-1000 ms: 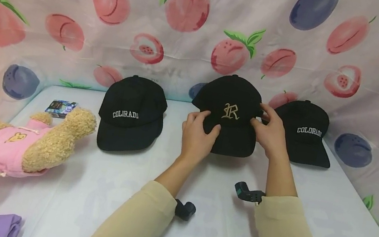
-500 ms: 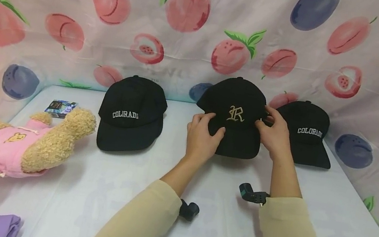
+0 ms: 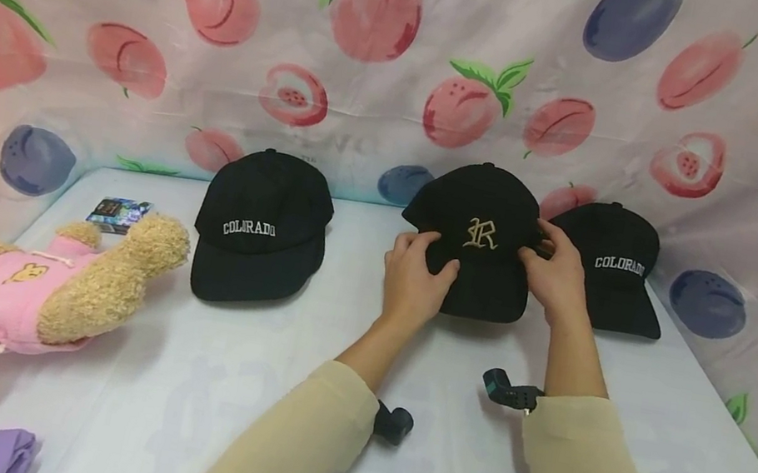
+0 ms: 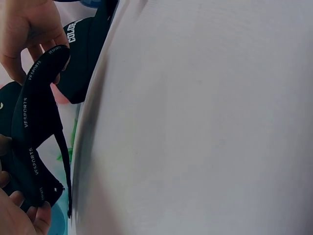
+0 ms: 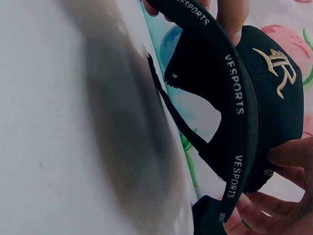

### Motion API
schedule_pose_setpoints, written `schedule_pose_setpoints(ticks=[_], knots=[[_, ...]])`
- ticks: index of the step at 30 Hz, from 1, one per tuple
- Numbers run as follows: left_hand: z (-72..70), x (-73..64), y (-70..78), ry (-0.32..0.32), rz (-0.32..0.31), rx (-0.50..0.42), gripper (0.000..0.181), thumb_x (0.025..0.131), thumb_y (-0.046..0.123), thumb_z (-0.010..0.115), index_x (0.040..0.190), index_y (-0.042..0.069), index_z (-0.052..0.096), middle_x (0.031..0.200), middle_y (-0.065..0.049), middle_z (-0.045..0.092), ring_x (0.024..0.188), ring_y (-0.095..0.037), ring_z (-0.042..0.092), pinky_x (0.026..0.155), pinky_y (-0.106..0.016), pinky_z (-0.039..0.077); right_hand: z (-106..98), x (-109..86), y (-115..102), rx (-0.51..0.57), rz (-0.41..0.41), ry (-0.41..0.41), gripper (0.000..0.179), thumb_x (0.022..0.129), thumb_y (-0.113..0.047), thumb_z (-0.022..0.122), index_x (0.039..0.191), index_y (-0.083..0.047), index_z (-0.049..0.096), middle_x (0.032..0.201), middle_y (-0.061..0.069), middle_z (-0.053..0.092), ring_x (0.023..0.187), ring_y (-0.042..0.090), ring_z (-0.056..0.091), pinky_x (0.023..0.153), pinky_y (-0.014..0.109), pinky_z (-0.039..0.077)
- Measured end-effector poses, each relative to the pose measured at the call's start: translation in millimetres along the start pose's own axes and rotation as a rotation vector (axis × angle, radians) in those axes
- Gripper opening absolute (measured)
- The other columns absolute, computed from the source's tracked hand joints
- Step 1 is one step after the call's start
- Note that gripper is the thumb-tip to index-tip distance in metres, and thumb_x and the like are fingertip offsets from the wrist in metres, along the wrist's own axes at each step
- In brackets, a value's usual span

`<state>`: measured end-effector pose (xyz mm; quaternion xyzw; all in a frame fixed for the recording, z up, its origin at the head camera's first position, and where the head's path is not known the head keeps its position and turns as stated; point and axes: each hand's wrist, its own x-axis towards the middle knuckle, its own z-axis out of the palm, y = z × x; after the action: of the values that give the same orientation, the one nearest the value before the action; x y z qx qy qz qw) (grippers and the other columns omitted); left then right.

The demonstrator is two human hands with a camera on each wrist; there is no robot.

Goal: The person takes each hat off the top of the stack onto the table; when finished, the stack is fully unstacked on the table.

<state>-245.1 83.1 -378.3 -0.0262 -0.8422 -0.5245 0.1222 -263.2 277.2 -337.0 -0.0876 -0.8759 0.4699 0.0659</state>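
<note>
Find the black cap with gold R (image 3: 480,246) toward 3 o'clock from the head view's centre, raised above the table (image 3: 164,418). Pinched at its 8 o'clock by the left hand (image 3: 414,279) and at its 3 o'clock by the right hand (image 3: 556,278). For good control, press evenly from both sides and carry the brim (image 3: 490,294) level (probably easy to bend under too strong pressure). Mind the COLORADO cap (image 3: 621,237) further toward 3 o'clock, just beside the right hand; worry less about the second COLORADO cap (image 3: 255,248) at 9 o'clock, well apart.
</note>
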Motion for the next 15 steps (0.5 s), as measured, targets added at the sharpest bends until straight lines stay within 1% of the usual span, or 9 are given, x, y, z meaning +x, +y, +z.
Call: schedule_pose_setpoints(ticks=[4,9,15], knots=[[2.6,1.6,-0.5,0.002,-0.02,0.015,0.049,0.095,0.027,0.074,0.14,0.012,0.063,0.141,-0.013,0.054,0.125,-0.035,0.051,0.106,-0.049,0.046,1,0.4,2,-0.006,0.001,-0.004,0.065,0.102,-0.014,0.053,0.163,-0.014,0.032,0.161,0.027,0.039,0.148,0.045,0.038,0.117,0.059,0.037],[6.5,4.9,2.3,-0.016,-0.026,0.026,0.048,0.096,0.029,0.073,0.14,0.013,0.063,0.141,-0.012,0.054,0.125,-0.034,0.051,0.104,-0.048,0.047,-1,3.3,7,-0.022,0.005,-0.004,0.064,0.103,-0.014,0.053,0.163,-0.011,0.031,0.161,0.028,0.038,0.147,0.046,0.038,0.116,0.06,0.039],[7.5,8.2,2.1,-0.016,-0.032,0.065,0.049,0.096,0.029,0.074,0.14,0.013,0.063,0.141,-0.012,0.054,0.123,-0.034,0.052,0.103,-0.047,0.048,-1,9.4,11,-0.029,0.001,-0.028,0.065,0.104,-0.015,0.052,0.164,-0.011,0.028,0.162,0.029,0.036,0.147,0.047,0.038,0.115,0.06,0.04]])
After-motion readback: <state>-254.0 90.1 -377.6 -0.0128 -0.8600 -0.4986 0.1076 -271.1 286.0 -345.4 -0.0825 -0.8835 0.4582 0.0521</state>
